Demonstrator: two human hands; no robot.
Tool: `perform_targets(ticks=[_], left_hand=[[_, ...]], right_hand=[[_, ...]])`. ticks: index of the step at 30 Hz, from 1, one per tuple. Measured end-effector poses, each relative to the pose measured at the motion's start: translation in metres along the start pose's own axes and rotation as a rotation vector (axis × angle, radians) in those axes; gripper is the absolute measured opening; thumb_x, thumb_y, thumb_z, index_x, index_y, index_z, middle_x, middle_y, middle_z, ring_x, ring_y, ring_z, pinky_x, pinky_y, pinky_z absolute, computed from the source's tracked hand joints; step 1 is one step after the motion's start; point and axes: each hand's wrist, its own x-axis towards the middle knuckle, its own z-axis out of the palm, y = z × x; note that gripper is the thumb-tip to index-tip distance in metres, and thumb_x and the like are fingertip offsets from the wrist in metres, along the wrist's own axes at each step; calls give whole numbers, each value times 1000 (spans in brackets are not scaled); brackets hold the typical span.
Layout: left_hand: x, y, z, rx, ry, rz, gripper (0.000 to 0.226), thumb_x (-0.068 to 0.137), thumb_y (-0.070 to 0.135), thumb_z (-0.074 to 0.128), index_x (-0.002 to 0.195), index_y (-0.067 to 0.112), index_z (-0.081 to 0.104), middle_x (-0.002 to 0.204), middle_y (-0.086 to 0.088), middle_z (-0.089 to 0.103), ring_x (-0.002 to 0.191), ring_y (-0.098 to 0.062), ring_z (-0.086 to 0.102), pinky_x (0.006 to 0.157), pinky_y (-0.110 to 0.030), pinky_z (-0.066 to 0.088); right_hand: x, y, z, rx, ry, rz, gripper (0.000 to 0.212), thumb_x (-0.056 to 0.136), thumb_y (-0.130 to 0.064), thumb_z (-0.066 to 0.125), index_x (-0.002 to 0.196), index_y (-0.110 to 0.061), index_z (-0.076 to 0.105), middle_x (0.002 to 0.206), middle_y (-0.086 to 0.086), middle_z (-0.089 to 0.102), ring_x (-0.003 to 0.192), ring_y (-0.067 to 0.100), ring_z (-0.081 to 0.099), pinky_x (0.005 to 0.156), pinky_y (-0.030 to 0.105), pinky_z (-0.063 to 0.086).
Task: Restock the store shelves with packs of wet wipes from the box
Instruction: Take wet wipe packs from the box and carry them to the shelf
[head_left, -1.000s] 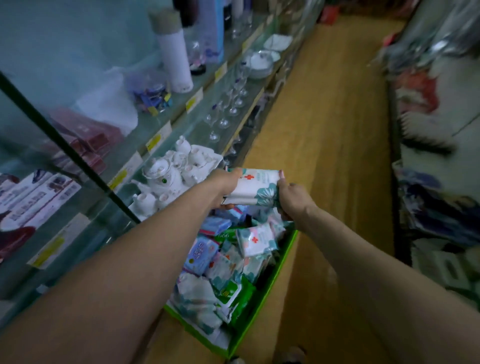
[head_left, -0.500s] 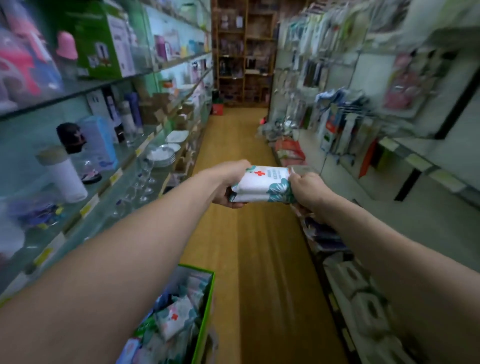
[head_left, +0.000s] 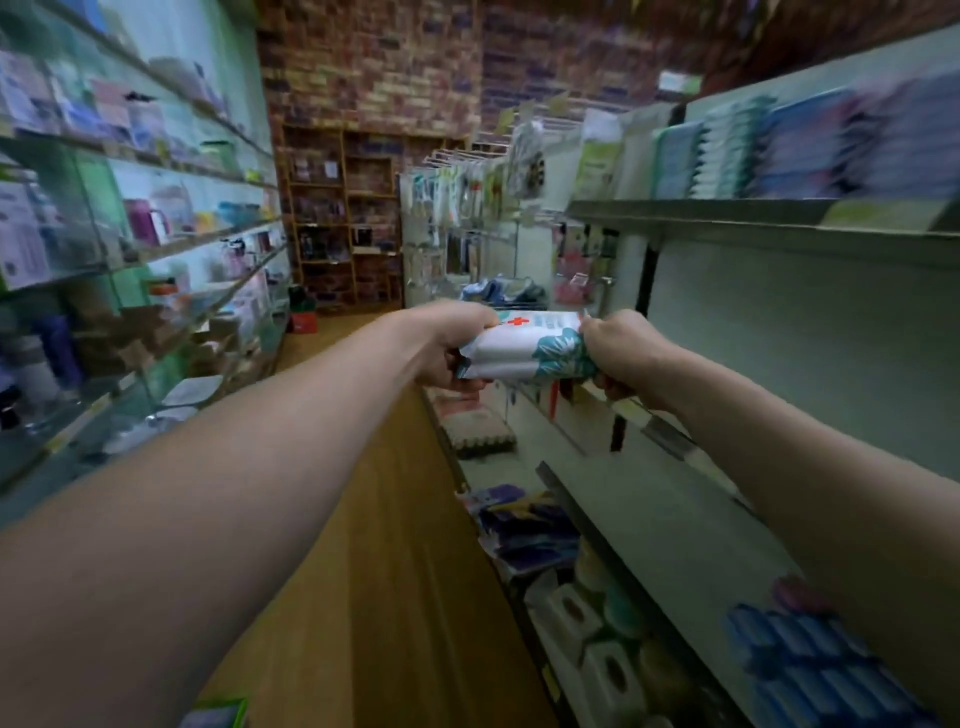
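Observation:
I hold white wet wipe packs (head_left: 524, 351) with a red cross and teal leaf print out in front of me, two stacked as far as I can tell. My left hand (head_left: 452, 345) grips their left end, and my right hand (head_left: 621, 353) grips their right end. They hang in the air beside the white shelf unit (head_left: 779, 332) on my right, level with a bare stretch of it. Only a green corner of the box (head_left: 218, 714) shows at the bottom edge.
Rows of blue and teal packs (head_left: 779, 150) stand on the upper right shelf. Blue packs (head_left: 810, 660) and tissue packs (head_left: 597, 649) fill lower right shelves. Glass shelves (head_left: 156, 249) of goods line the left. A wooden-floored aisle (head_left: 384, 519) runs ahead to a brick wall.
My view has swung up from the box and left shelves towards the right-hand shelving. Both hands have carried the packs up and to the right, keeping the same grip.

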Motion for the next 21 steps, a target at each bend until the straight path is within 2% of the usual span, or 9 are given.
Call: perform_targets(ticks=[3, 7, 10, 15, 19, 21], left_hand=[[2, 35, 27, -6, -37, 60, 17, 97, 15, 45, 85, 9, 55, 65, -5, 52, 51, -14, 50, 42, -21, 41], [2, 76, 66, 12, -104, 133, 18, 98, 17, 43, 87, 8, 54, 64, -6, 54, 38, -12, 52, 35, -16, 39], [9, 106, 94, 11, -128, 185, 19, 99, 22, 43, 93, 9, 55, 71, -7, 58, 51, -14, 54, 38, -16, 43], [25, 146, 129, -15, -185, 255, 23, 98, 26, 48, 109, 8, 57, 93, -11, 62, 63, -17, 59, 44, -22, 50], [39, 171, 149, 6, -230, 341, 18, 97, 23, 52, 107, 9, 57, 81, -9, 60, 56, -16, 57, 39, -19, 46], [47, 183, 157, 24, -255, 377, 16, 97, 24, 52, 104, 10, 56, 82, -9, 60, 56, -15, 58, 39, -18, 46]], right_hand=[[0, 2, -45, -27, 55, -43, 40, 102, -18, 33, 122, 10, 52, 64, 6, 45, 50, 14, 40, 33, 19, 37], [6, 9, -100, -31, 148, 17, 38, 101, -26, 31, 116, 1, 54, 65, 11, 59, 45, 16, 39, 41, 23, 28], [6, 12, -137, -60, 228, 13, 37, 99, -25, 30, 111, -1, 55, 66, 13, 63, 46, 17, 39, 44, 23, 27], [3, 11, -182, -90, 345, 39, 34, 99, -20, 30, 114, -1, 54, 63, 11, 61, 45, 18, 37, 44, 23, 26], [10, 15, -207, -128, 437, 62, 33, 98, -19, 30, 111, -1, 55, 63, 10, 61, 42, 16, 37, 38, 15, 26], [18, 17, -217, -145, 476, 71, 33, 97, -19, 31, 108, -1, 56, 62, 10, 62, 44, 17, 38, 41, 19, 27]])
